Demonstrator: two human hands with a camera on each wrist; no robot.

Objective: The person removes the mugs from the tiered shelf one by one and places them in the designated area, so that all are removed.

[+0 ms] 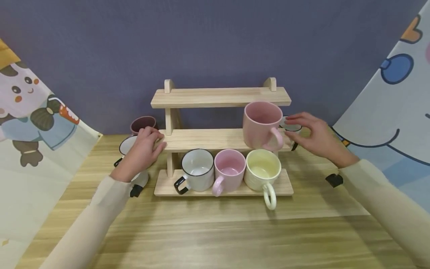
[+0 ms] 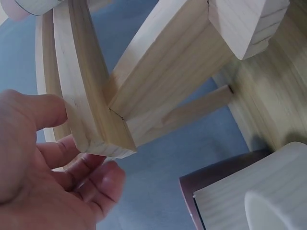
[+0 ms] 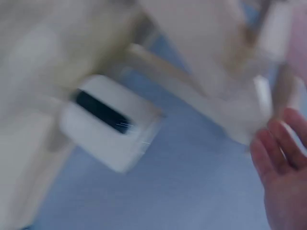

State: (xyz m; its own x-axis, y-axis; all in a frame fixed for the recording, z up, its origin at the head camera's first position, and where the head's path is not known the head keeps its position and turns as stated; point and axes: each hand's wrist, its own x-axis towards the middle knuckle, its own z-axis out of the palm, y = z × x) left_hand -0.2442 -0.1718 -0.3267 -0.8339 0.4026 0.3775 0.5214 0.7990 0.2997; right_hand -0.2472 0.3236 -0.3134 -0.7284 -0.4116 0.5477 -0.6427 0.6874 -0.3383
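A three-tier wooden shelf rack [image 1: 201, 139] stands in the middle of the head view. At the left end of its middle board, my left hand [image 1: 142, 151] grips the wood, thumb on one face and fingers curled at the other in the left wrist view. A large pink mug [image 1: 255, 130] sits at the right of that board, handle toward the front right. Just right of it hovers my right hand [image 1: 314, 136], fingers apart and holding nothing. On the bottom board stand a white mug [image 1: 201, 179] with black handle, a smaller pink mug [image 1: 230, 179] and a pale yellow mug [image 1: 258, 181].
Left of the rack are a dark mauve mug [image 1: 142, 123] and white mugs [image 1: 127, 145], partly behind the left hand. A white mug [image 3: 105, 124] with black handle stands right of the rack, blurred in the right wrist view. A dark blue wall [image 1: 215, 45] rises behind.
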